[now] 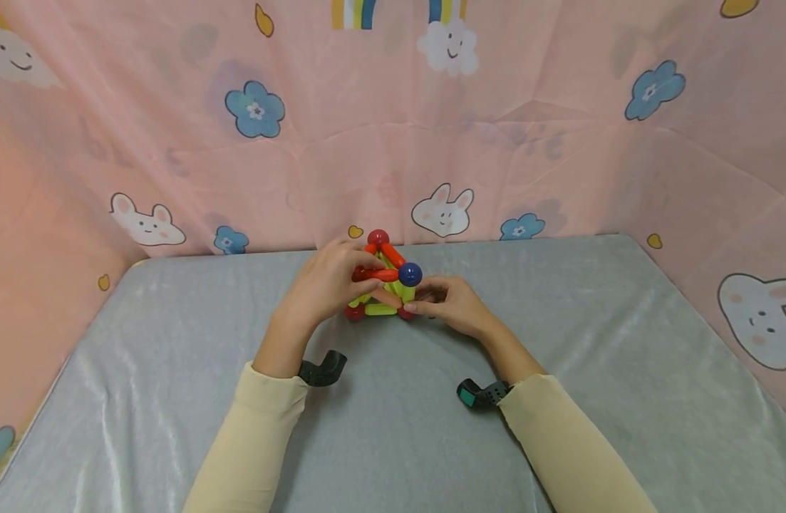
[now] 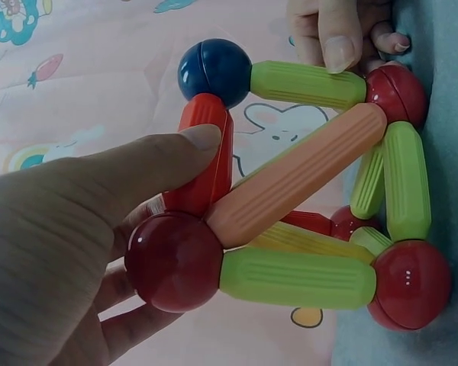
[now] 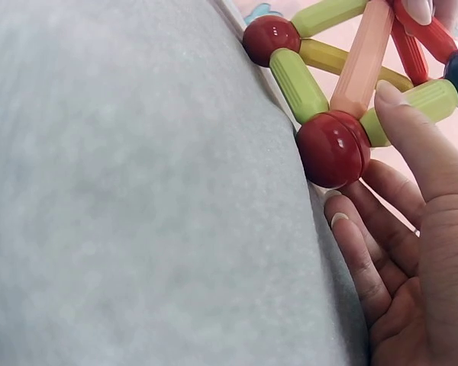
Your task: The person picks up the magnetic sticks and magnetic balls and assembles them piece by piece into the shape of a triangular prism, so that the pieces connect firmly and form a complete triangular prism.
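A frame of magnetic rods and balls stands on the cloth-covered table. Its blue ball [image 1: 410, 274] sits at the upper front right corner, and a red ball [image 1: 378, 238] tops the back. My left hand [image 1: 325, 281] grips the upper front red rod [image 2: 214, 183], thumb across it, beside a dark red ball [image 2: 174, 263]. On the right, my right hand [image 1: 453, 306] pinches the upright green rod [image 2: 309, 84], its fingertips close to the lower red ball [image 3: 334, 150]. A peach rod [image 2: 298, 175] runs diagonally across the front face. Green rods [image 1: 381, 310] join the lower balls.
Grey velvety cloth [image 1: 393, 427] covers the table. Behind it hangs a pink curtain [image 1: 367, 164] printed with rabbits and flowers, close behind the frame. Dark wrist-worn devices [image 1: 323, 368] sit at both cuffs.
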A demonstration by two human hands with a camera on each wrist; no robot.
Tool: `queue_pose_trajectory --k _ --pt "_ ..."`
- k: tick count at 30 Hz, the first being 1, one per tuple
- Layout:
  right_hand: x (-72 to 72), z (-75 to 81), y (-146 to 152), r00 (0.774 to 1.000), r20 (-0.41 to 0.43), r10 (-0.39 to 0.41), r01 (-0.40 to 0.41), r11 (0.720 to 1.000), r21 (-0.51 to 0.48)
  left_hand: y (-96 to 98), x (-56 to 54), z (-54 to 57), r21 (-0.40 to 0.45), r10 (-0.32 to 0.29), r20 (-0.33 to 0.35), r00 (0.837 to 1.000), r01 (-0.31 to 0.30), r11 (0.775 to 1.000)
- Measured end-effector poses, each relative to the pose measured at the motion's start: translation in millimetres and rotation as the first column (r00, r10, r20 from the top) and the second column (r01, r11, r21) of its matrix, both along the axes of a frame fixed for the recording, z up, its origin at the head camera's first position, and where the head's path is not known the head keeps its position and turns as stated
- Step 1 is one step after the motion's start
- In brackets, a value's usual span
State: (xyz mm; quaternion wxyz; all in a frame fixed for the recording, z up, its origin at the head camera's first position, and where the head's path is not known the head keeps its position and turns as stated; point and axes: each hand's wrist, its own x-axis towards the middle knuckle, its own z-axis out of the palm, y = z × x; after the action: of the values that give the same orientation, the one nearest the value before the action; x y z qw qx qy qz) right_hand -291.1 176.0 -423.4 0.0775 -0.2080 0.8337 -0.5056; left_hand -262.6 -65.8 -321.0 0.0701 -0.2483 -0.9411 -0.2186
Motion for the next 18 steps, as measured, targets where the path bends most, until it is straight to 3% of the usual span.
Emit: queue_pose_trajectory --k 8,13,18 --pt "-2.3 -7.1 0.7 1.0 -0.023 0.013 -0.013 1.0 0.002 -3.7 0.3 -1.3 0.027 -0.018 0.023 1.0 0.017 0.999" --pt "-1.4 -9.7 -0.9 1.0 -0.022 0.011 -0.011 1.0 0.003 -10.3 -1.0 -1.2 0.082 -0.034 0.101 0.994 0.026 0.996" --pt "2.3 -9.8 1.5 1.0 -0.01 0.014 -0.014 1.0 0.004 -16.2 -2.8 -2.7 0.187 -0.07 0.19 0.979 0.034 0.982"
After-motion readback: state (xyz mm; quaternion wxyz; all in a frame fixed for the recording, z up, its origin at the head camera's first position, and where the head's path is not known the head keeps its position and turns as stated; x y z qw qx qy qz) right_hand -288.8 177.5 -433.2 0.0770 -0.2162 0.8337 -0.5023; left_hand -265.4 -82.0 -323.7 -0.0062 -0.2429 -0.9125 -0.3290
